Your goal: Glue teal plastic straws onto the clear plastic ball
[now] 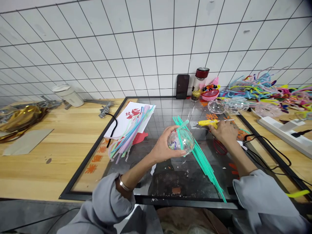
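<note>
My left hand [163,148] is wrapped around a clear plastic ball [186,143], holding it above the glass-topped table. A green pipe cleaner [179,138] runs across the ball, and its upper end sticks out past the top. To the right, my right hand [225,132] grips a yellow hot glue gun [207,123] with its nozzle pointing left; part of its handle is hidden by the hand. Beneath and beside the ball lies a bundle of green pipe cleaners [204,162], slanting toward the table's front edge.
Pastel pipe cleaners [133,133] lie on white paper [119,122] at left. A phone [182,86] and a glass bottle [200,81] stand by the wall. Clear plastic shells [235,105], a colourful pipe-cleaner heap [253,89], a power strip [290,135] and black cables [270,167] occupy the right.
</note>
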Action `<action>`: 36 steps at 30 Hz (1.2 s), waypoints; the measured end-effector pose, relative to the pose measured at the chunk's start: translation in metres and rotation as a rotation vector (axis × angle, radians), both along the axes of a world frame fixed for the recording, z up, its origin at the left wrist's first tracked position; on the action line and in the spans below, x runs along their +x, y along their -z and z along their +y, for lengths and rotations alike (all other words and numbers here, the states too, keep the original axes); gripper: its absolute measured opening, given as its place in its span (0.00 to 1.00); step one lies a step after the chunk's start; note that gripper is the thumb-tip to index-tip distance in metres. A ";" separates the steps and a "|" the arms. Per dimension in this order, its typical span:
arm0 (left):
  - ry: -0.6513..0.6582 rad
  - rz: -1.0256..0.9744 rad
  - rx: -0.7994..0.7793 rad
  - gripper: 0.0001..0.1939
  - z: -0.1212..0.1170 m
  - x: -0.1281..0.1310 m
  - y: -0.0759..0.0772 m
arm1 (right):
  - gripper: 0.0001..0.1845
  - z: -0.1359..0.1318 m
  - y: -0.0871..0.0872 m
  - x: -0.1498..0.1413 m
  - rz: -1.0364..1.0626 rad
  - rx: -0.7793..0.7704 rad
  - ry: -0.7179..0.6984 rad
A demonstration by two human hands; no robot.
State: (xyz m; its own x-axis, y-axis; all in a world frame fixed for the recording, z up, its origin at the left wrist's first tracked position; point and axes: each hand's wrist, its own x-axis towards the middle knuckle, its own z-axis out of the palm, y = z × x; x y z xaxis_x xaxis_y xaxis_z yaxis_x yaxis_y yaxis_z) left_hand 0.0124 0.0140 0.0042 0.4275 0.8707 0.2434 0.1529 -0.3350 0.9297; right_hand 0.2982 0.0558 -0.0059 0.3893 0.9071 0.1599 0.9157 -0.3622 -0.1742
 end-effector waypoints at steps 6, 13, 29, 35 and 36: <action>-0.019 -0.005 -0.028 0.44 -0.001 0.001 -0.002 | 0.35 0.014 0.008 0.004 0.023 -0.114 0.038; -0.018 0.015 -0.005 0.44 0.000 0.000 -0.001 | 0.22 0.015 0.007 0.005 0.090 -0.073 0.116; -0.038 -0.044 -0.079 0.47 0.002 0.000 0.002 | 0.10 -0.043 -0.045 -0.041 0.114 0.703 -0.321; -0.036 -0.042 -0.092 0.46 0.001 0.000 0.001 | 0.07 -0.053 -0.042 -0.049 0.088 0.745 -0.421; -0.039 -0.038 -0.091 0.46 0.000 0.000 0.001 | 0.07 -0.053 -0.040 -0.050 0.091 0.734 -0.432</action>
State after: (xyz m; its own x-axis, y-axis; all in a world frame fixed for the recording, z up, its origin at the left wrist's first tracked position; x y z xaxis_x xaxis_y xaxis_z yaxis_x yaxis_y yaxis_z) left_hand 0.0120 0.0142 0.0027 0.3851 0.9056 0.1780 0.1284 -0.2436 0.9613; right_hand 0.2487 0.0031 0.0345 0.0733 0.6580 0.7495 0.9186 0.2481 -0.3077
